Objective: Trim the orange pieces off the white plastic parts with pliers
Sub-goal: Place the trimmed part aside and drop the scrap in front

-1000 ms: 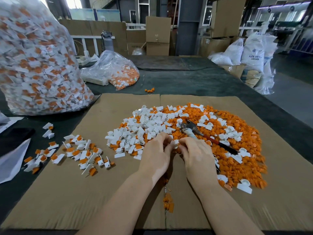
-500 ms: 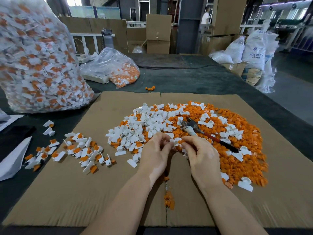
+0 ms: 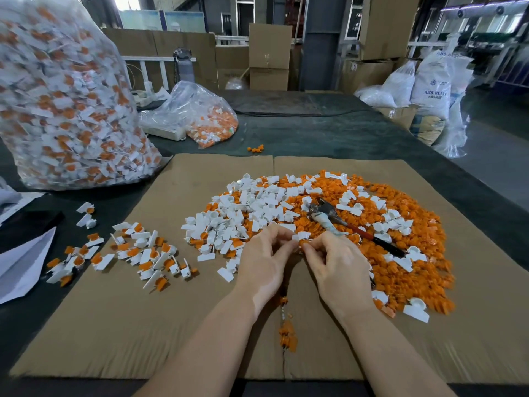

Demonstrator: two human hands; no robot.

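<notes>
Left hand (image 3: 264, 260) and right hand (image 3: 336, 263) each pinching small white plastic part with orange piece (image 3: 301, 236), over brown cardboard sheet (image 3: 143, 325) on table, probably to twist apart. Red-handled metal pliers (image 3: 347, 226) idle on pile.

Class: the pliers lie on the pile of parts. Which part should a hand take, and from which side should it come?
Take the pliers by the red and black handle, coming from the right and near side. The handles point toward the lower right, lying free on top of the orange pieces, while the metal head points up-left among the white parts. The right hand is probably nearest.
</notes>
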